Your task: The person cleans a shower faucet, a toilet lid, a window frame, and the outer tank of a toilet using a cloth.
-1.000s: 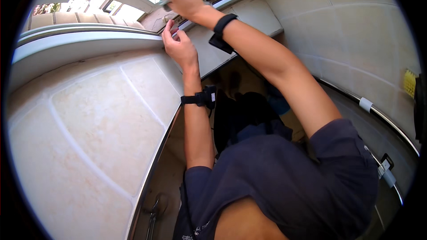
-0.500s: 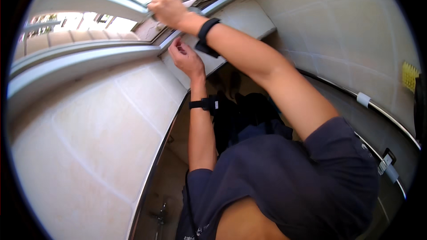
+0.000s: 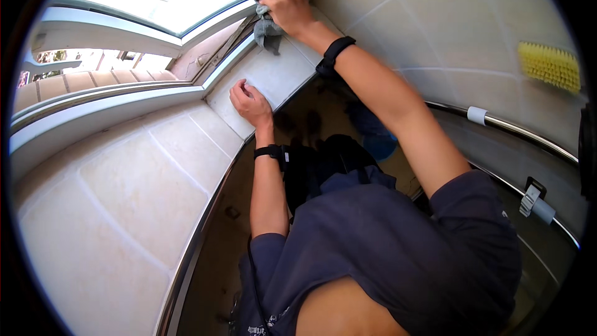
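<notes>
Gripping grey cloth [image 3: 268, 34], the right fingers [image 3: 273, 1] lie beyond a pale-lettered shirt [image 3: 385, 242].

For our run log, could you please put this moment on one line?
right hand: grips grey cloth at window frame | left hand: loosely curled over tiled sill | yellow brush: far right
</notes>
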Tool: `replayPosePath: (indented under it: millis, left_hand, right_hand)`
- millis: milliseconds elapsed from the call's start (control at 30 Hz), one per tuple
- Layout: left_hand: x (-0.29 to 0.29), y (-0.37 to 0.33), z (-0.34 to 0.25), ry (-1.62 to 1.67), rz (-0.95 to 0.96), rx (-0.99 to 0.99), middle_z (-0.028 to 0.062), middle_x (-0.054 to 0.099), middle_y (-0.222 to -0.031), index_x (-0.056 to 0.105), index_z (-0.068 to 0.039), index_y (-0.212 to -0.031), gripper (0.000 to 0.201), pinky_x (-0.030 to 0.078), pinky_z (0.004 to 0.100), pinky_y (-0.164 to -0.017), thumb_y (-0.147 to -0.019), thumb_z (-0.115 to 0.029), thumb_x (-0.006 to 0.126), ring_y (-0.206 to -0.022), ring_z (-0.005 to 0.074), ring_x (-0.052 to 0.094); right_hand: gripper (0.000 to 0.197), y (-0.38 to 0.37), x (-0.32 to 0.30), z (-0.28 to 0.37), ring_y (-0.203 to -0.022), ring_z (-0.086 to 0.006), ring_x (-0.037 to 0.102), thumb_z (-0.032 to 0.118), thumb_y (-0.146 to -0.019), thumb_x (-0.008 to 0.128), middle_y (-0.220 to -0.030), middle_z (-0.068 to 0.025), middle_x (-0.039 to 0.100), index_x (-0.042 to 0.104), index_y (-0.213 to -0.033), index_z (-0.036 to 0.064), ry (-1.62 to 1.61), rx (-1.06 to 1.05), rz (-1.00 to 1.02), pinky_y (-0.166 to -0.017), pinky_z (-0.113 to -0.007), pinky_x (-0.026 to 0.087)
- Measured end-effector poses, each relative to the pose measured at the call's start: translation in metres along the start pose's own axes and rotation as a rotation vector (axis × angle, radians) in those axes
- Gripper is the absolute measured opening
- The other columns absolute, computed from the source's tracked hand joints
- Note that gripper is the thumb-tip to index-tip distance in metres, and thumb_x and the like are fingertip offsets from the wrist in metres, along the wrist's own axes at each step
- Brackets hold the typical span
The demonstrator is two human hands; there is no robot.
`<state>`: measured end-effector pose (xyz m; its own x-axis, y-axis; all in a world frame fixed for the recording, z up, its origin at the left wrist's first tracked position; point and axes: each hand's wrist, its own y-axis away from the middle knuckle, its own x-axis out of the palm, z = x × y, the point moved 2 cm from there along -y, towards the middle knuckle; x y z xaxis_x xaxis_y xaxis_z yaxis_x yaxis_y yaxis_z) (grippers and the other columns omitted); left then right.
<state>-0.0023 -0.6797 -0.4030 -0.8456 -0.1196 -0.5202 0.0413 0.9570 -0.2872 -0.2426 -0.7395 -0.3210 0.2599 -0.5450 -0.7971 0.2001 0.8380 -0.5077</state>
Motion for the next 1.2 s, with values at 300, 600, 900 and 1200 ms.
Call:
replayPosePath:
  millis: [300,600,900,1200]
  left_hand:
    - [0.003,0.001,0.003,-0.062,-0.009,0.062,0.015,0.063,-0.099,0.065,-0.001,-0.102,0.014,0.046,0.0465,-0.087,-0.091,-0.004,0.056,-0.096,0.0365,0.059]
    - [0.001,-0.002,-0.003,-0.103,0.038,0.086,0.0135,0.064,-0.098,0.066,-0.002,-0.098,0.012,0.046,0.0451,-0.087,-0.091,-0.004,0.057,-0.095,0.0352,0.058]
    - [0.003,-0.004,0.0,-0.106,0.047,0.082,0.0133,0.064,-0.097,0.066,-0.002,-0.097,0.011,0.046,0.0448,-0.087,-0.091,-0.004,0.057,-0.095,0.0343,0.058]
    - [0.001,-0.002,0.0,-0.089,0.045,0.084,0.0131,0.064,-0.097,0.067,-0.003,-0.095,0.011,0.046,0.0449,-0.086,-0.09,-0.004,0.057,-0.093,0.0347,0.057]
  right_hand:
    - [0.03,0.053,0.001,-0.011,-0.085,-0.0299,0.074,0.027,-0.08,0.081,-0.09,-0.0178,0.075,0.076,-0.097,0.0023,-0.37,0.715,-0.206,-0.075,-0.035,0.055]
    - [0.044,0.016,0.04,-0.019,-0.085,-0.033,0.075,0.032,-0.073,0.084,-0.093,-0.0236,0.075,0.076,-0.097,-0.0043,-0.391,0.957,-0.234,-0.079,-0.038,0.056]
    - [0.043,0.019,0.046,-0.034,-0.093,-0.0343,0.075,0.026,-0.073,0.085,-0.097,-0.0248,0.076,0.075,-0.101,-0.0063,-0.698,1.017,-0.211,-0.083,-0.04,0.056]
    - [0.042,0.018,0.062,-0.049,-0.09,-0.0352,0.075,0.027,-0.071,0.084,-0.096,-0.0246,0.076,0.076,-0.096,-0.0057,-0.629,1.043,-0.185,-0.082,-0.041,0.057]
